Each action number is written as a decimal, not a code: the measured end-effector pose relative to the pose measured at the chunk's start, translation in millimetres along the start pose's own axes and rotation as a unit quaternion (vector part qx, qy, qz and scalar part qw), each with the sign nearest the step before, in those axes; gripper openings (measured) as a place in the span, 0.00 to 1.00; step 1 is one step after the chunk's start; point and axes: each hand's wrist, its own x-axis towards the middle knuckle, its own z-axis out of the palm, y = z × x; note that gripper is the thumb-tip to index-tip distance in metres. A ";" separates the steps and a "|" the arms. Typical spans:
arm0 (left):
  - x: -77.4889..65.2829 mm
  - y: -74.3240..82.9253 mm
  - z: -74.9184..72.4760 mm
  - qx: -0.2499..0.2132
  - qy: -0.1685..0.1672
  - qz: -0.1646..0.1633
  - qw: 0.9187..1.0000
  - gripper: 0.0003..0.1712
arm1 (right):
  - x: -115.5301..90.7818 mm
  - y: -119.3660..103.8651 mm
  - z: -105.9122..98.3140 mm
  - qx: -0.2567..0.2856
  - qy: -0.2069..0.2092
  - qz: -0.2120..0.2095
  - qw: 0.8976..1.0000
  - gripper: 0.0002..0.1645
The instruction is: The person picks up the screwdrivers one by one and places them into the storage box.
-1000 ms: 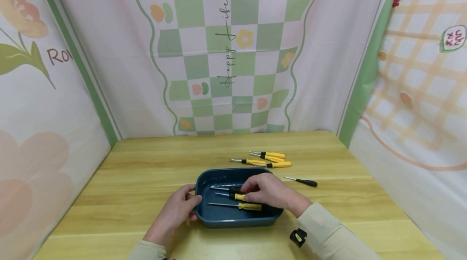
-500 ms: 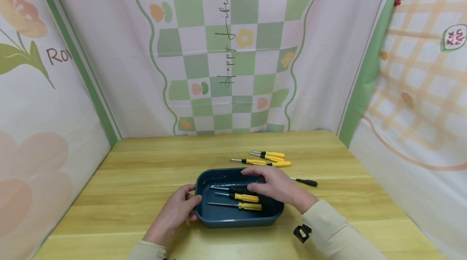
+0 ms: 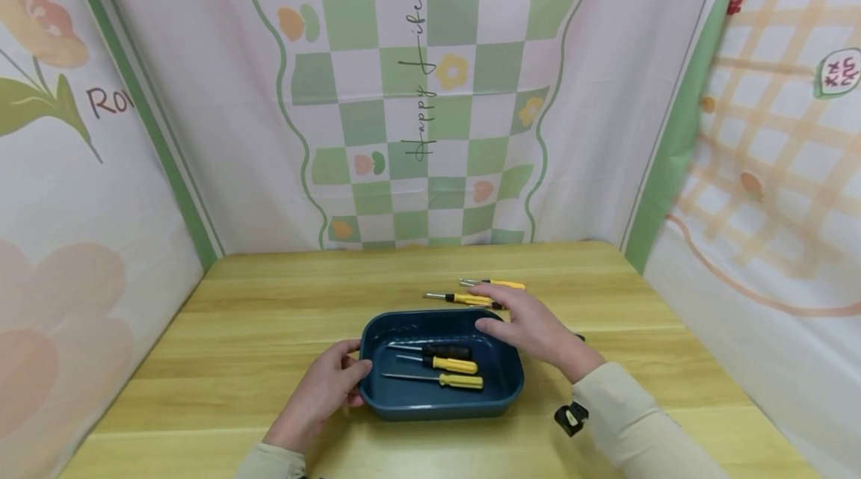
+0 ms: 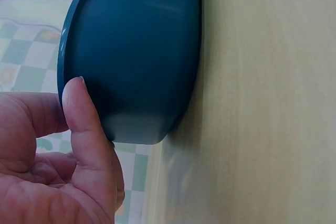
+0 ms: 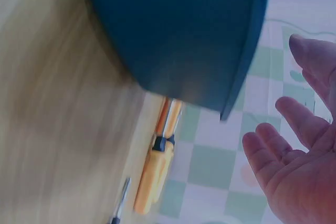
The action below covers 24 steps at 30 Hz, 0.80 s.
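A dark blue rectangular tray (image 3: 430, 412) sits on the table, its left end pinched between thumb and fingers of my left hand (image 3: 326, 387). In the left wrist view, the left thumb (image 4: 86, 124) presses the tray's outer wall. Side by side inside lie a black-handled screwdriver (image 3: 447, 352), a yellow screwdriver with a black collar (image 3: 457, 365) and a plain yellow-handled screwdriver (image 3: 464, 382). My right hand (image 3: 538, 329) hovers over the tray's back right corner, fingers spread and holding nothing. The right wrist view shows that hand (image 5: 302, 156) apart from the tray.
Behind the tray lie several yellow-handled screwdrivers (image 3: 464, 299), partly covered by the right hand. Another black-handled screwdriver (image 3: 581, 338) is mostly hidden behind that hand. Printed cloth (image 3: 430, 90) surrounds the wooden table (image 3: 289, 292) at back and sides.
My right hand has let go of the yellow screwdriver with the black collar inside the tray, then risen away to the back right. The left hand and tray have stayed put.
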 end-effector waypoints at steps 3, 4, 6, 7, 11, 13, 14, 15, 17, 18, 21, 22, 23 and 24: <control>0.1 -0.2 0.5 0.000 0.001 0.000 1.000 0.30 | -1.2 4.7 -6.1 -0.012 0.015 0.008 1.000 0.35; 0.2 -0.2 0.6 0.000 0.001 -0.002 1.000 0.29 | -1.6 6.7 -7.9 -0.018 0.019 0.010 1.000 0.35; -0.1 0.3 0.6 0.000 0.000 -0.002 1.000 0.29 | -2.3 11.3 -10.7 -0.025 0.027 0.014 0.999 0.36; -0.3 0.4 0.6 0.000 -0.001 -0.002 1.000 0.29 | -2.8 13.8 -11.9 -0.029 0.031 0.015 0.999 0.36; -0.6 0.9 0.4 -0.003 -0.004 0.000 1.000 0.30 | -4.2 22.9 -15.9 -0.040 0.044 0.014 0.998 0.38; -0.5 1.1 0.4 -0.003 -0.005 -0.002 1.000 0.30 | -5.3 26.7 -17.8 -0.043 0.046 0.013 0.998 0.39; -0.4 1.4 0.3 -0.001 -0.006 -0.004 1.000 0.30 | -5.6 28.5 -18.6 -0.045 0.047 0.011 0.998 0.40; -0.5 1.7 -0.1 0.000 -0.007 -0.006 1.000 0.30 | -6.1 30.2 -19.5 -0.046 0.047 0.011 0.998 0.41; -0.9 2.2 -0.4 0.003 -0.009 -0.010 1.000 0.30 | -7.1 33.7 -21.4 -0.050 0.046 0.011 0.998 0.42; -1.2 2.6 -0.6 0.005 -0.009 -0.011 1.000 0.30 | -7.4 35.4 -22.4 -0.051 0.045 0.012 0.998 0.43; -1.7 3.3 -0.8 0.006 -0.010 -0.013 1.000 0.30 | -8.3 40.1 -25.6 -0.056 0.042 0.017 0.997 0.45; -1.8 3.5 -0.7 0.007 -0.010 -0.013 1.000 0.30 | -8.6 41.5 -26.6 -0.059 0.041 0.019 0.997 0.45; -1.8 3.6 -0.6 0.006 -0.009 -0.013 1.000 0.30 | -8.8 43.0 -27.5 -0.061 0.039 0.020 0.997 0.45; -1.8 3.6 -0.6 0.006 -0.009 -0.013 1.000 0.30 | -8.9 44.8 -28.4 -0.062 0.038 0.024 0.997 0.46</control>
